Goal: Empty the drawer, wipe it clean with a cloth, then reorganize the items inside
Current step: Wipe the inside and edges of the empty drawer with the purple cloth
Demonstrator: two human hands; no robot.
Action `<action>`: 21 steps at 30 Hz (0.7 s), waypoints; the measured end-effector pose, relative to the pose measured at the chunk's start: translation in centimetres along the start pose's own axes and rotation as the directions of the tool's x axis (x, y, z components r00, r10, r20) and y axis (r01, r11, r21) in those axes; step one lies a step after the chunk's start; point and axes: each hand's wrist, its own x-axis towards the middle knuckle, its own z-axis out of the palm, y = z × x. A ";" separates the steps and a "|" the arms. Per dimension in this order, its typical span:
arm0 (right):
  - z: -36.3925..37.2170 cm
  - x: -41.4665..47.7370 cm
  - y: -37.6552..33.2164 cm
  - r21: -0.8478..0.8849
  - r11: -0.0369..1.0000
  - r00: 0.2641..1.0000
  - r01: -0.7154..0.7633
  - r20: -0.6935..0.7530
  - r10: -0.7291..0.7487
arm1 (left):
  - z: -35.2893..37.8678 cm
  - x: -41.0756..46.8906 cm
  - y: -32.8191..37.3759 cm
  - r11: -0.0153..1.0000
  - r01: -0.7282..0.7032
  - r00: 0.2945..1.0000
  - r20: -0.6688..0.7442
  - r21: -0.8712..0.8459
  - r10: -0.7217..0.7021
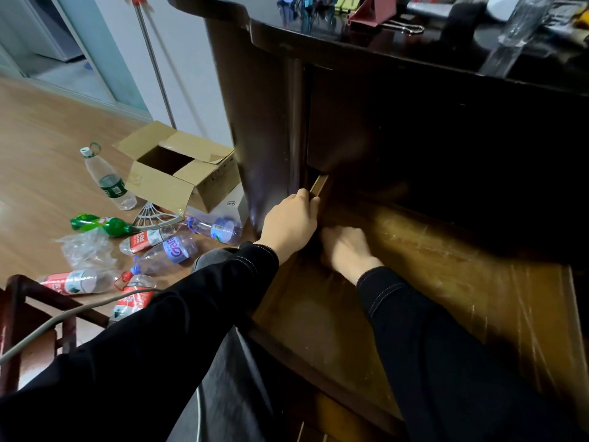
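Observation:
The wooden drawer (446, 282) is pulled out from the dark desk, and its scratched bottom shows bare. My left hand (291, 223) grips the top edge of the drawer's left side wall (319, 184), far back near the desk's front. My right hand (345, 248) is inside the drawer at the back left corner, knuckles up and fingers curled downward. It is blurred, and I cannot see anything under or in it. No cloth shows. Items lie on the desk top (366, 43): coloured binder clips (345, 3), a large pink clip (376, 11) and a clear plastic bag (516, 33).
On the floor to the left are several empty plastic bottles (110, 181) and an open cardboard box (181, 167). A mop pole (154, 63) leans on the wall. A dark chair frame (19, 314) and a grey cable (63, 317) are at lower left.

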 end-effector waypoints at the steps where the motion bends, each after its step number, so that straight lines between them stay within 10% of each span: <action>1: 0.0 -0.2 -0.3 -0.028 0.999 0.999 0.033 0.015 -0.032 | 0.0 0.0 0.0 1.000 -0.001 1.000 0.000 0.000 0.001; 8: 3.3 -9.2 -3.7 0.056 0.848 0.845 0.527 0.072 -0.530 | -0.5 -0.5 0.3 0.999 -0.011 1.000 -0.006 0.035 0.011; 16: 1.5 -5.6 -0.4 0.027 0.951 0.948 0.309 0.070 -0.311 | -0.2 -3.1 0.3 0.975 -0.036 0.999 0.037 0.219 0.029; 21: 3.5 -10.5 -1.2 0.145 0.829 0.816 0.540 0.149 -0.558 | -0.7 -2.8 0.6 0.987 -0.035 0.996 0.082 0.158 0.023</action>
